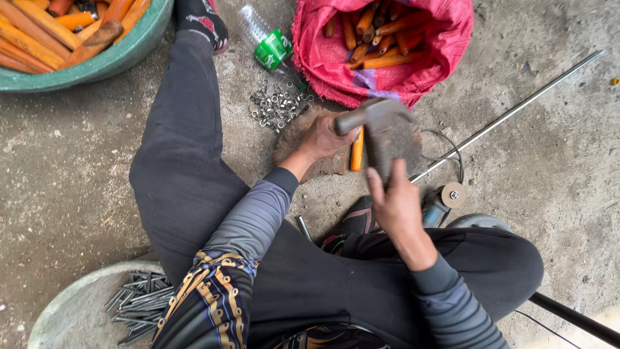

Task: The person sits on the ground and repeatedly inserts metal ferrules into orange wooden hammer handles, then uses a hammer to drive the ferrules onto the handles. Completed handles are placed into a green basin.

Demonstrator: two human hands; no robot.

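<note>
My right hand [395,201] grips the handle of a hammer [378,123], whose metal head is raised over a flat stone [300,132] on the ground. My left hand [326,137] rests on that stone and holds an orange wooden handle [356,150] upright against it. The hammer head hovers just above the top of the orange handle. I sit on the ground with dark-trousered legs spread to either side.
A pink sack [381,48] of orange handles lies behind the stone. A green basin [110,61] with more handles sits top left. Small metal rings [278,103], a plastic bottle [268,42], a long steel rod [510,113], an angle grinder [442,200] and a grey bowl [71,310] of metal pins surround me.
</note>
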